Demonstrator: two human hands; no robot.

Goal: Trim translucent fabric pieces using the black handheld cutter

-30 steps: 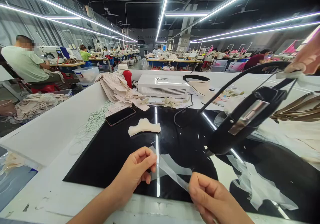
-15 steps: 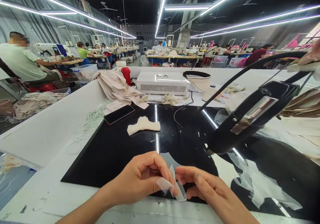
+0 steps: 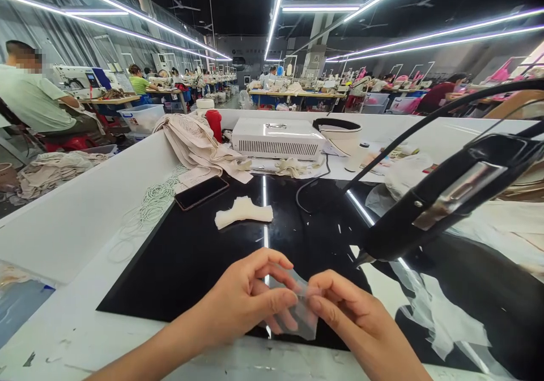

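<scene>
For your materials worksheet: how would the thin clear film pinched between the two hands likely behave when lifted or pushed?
The clear film is probably floppy: it bends between the left hand and right hand. It looks see-through thin, so likely very light. Its glossy surface may be slippery in a grip.

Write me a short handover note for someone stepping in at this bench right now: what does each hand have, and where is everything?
Left hand: pinching the clear film piece.
Right hand: pinching the same piece from the other side, over the black mat near the bench edge.
Black tool: hangs just right of the hands, untouched.
Cream fabric piece and phone: farther back on the mat.
More clear scraps: to the right.
Done or left: cannot tell.
</scene>
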